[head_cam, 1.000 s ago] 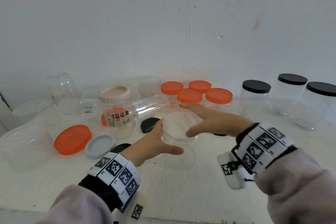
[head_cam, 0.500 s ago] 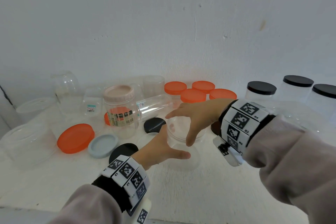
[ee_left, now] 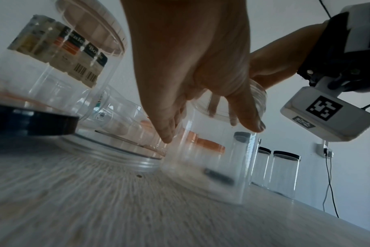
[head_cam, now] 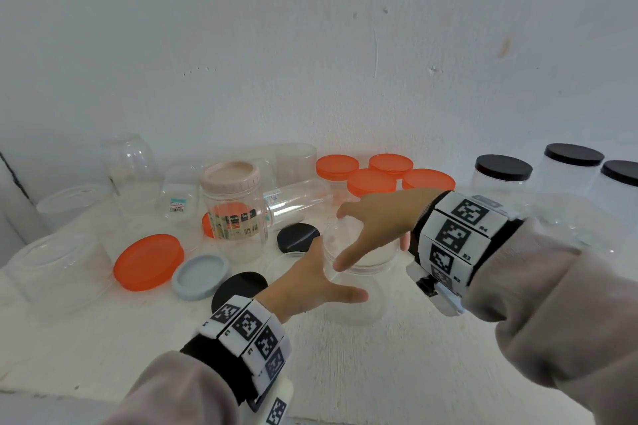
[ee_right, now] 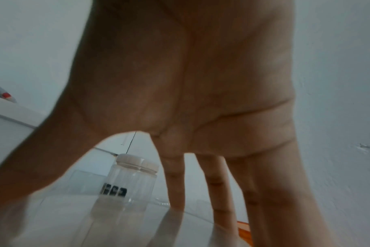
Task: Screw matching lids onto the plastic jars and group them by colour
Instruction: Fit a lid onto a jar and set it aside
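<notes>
A clear plastic jar [head_cam: 355, 300] stands at the middle of the white table [head_cam: 345, 373] with a clear lid [head_cam: 369, 254] on its mouth. My left hand [head_cam: 310, 283] grips the jar's body from the left, thumb across the front; in the left wrist view the fingers [ee_left: 169, 127] press its wall [ee_left: 209, 158]. My right hand [head_cam: 376, 221] arches over the top, its spread fingers and thumb gripping the lid's rim. From the right wrist view the right hand [ee_right: 180, 83] fills the frame, with the lid blurred below.
Several orange-lidded jars [head_cam: 371, 181] stand at the back, three black-lidded jars [head_cam: 502, 171] at the right. A labelled jar with a pink lid [head_cam: 234, 207] is left of centre. Loose orange [head_cam: 148, 260], grey [head_cam: 200, 274] and black [head_cam: 298, 236] lids and lidless clear jars [head_cam: 127, 166] lie left.
My right hand has turned on the lid, its wrist swinging in from the right towards the jar. The left hand keeps its hold on the jar body.
</notes>
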Motion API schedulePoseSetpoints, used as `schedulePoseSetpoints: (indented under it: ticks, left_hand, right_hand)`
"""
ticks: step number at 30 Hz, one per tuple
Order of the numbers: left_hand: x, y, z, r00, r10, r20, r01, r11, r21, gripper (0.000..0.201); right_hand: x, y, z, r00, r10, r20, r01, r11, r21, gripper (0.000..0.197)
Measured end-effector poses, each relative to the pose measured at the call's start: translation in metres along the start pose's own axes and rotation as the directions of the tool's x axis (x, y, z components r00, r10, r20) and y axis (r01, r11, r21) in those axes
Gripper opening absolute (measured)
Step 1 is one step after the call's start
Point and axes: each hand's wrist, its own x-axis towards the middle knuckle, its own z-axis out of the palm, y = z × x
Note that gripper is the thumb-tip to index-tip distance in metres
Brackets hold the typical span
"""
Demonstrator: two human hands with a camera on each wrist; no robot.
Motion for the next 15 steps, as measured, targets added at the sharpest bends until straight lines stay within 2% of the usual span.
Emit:
schedulePoseSetpoints:
  ticks: [3, 6, 10, 13, 15]
  left_hand:
    - [0.0006, -0.0016, -0.0002, 1.0, 0.0, -0.002, 0.0, 1.0, -0.008, 0.111]
    - [0.0014, -0.0012, 0.0004, 1.0, 0.002, -0.004, -0.002, 1.0, 0.008, 0.109]
    - [0.0011, -0.0007, 0.0006, 1.0, 0.025, -0.005, -0.024, 1.0, 0.009, 0.106]
    - [0.0006, -0.0006, 0.0002, 0.999, 0.033, -0.011, -0.033, 0.999, 0.01, 0.094]
    - [0.0001, 0.0, 0.0002, 0.999, 0.043, 0.0, -0.043, 0.999, 0.013, 0.088]
  right_hand:
    - [-0.0015, -0.0007, -0.0052, 0.999, 0.0, 0.048, 0.0, 1.0, -0.018, 0.11]
    - [-0.0044, -0.0014, -0.0098, 0.995, -0.045, 0.086, 0.044, 0.999, 0.013, 0.101]
    - [-0.0035, -0.0013, -0.0069, 0.999, -0.018, 0.03, 0.018, 1.0, -0.008, 0.09]
    - [-0.0028, -0.002, -0.0043, 0.999, 0.033, -0.018, -0.034, 0.998, -0.06, 0.095]
    - [-0.0033, -0.0009, -0.0047, 0.999, 0.051, -0.004, -0.052, 0.995, -0.086, 0.103]
